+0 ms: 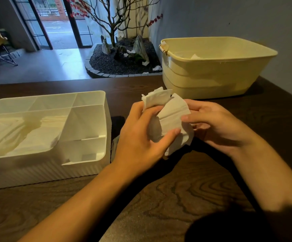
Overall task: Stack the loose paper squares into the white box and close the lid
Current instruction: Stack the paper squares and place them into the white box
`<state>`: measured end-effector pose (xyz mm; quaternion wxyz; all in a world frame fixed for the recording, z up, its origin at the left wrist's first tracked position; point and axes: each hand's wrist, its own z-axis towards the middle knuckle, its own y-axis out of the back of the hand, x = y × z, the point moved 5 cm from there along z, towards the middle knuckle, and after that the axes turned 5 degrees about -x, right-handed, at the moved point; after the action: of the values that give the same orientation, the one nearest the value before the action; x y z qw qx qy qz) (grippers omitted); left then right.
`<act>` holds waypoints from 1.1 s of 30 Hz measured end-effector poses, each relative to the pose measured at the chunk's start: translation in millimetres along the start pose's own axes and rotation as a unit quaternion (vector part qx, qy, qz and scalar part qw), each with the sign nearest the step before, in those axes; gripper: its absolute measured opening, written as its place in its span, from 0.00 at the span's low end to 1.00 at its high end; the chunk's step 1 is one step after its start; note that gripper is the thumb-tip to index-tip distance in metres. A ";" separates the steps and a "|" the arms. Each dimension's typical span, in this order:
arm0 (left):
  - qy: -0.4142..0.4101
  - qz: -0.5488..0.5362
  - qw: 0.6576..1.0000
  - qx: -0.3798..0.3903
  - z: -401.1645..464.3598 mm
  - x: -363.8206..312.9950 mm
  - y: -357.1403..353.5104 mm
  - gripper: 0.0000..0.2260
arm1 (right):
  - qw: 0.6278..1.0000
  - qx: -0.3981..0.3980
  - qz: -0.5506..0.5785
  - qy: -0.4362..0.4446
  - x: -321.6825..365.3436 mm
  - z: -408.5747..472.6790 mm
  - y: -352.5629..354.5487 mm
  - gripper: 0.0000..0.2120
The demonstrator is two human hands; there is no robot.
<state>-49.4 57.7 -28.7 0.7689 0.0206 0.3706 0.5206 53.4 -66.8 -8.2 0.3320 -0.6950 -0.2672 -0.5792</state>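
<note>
Gathering paper squares (169, 119) above the table (159, 198), mid-task.
Left hand (141, 137) and right hand (216, 123) both grip the rumpled sheets; next, likely square them and carry left into the open white box (89, 165), partly filled.

Box (82, 165) on table (159, 198), left; paper squares (37, 135) inside. Tub (211, 75) on table, far right. Held paper (173, 119) between.
</note>
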 end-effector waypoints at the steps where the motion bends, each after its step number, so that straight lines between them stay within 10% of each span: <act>1: 0.005 0.000 1.000 0.001 -0.3 1.5 -0.3 0.21 | 1.000 -0.010 -0.020 0.009 1.4 -0.1 0.8 0.22; 7: 0.020 -0.009 1.000 -0.013 -0.4 8.4 1.6 0.07 | 0.986 -0.053 -0.116 0.108 2.5 1.8 -0.7 0.33; 15: 0.090 -0.084 0.992 -0.006 2.8 12.6 2.7 0.10 | 0.919 -0.150 -0.304 0.203 0.7 0.5 3.5 0.08; 28: 0.247 -0.243 0.937 0.043 -3.1 21.8 -8.7 0.11 | 0.965 -0.213 -0.083 0.128 -16.5 7.9 0.9 0.11; 33: 0.436 -0.369 0.820 -0.025 -5.2 45.0 -14.2 0.11 | 0.945 -0.218 -0.210 0.127 -14.9 11.2 3.6 0.09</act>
<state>-33.0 86.1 -63.1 0.6620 -0.3661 0.6338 0.1613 60.4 -60.2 -24.6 0.0743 -0.5996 -0.2295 -0.7631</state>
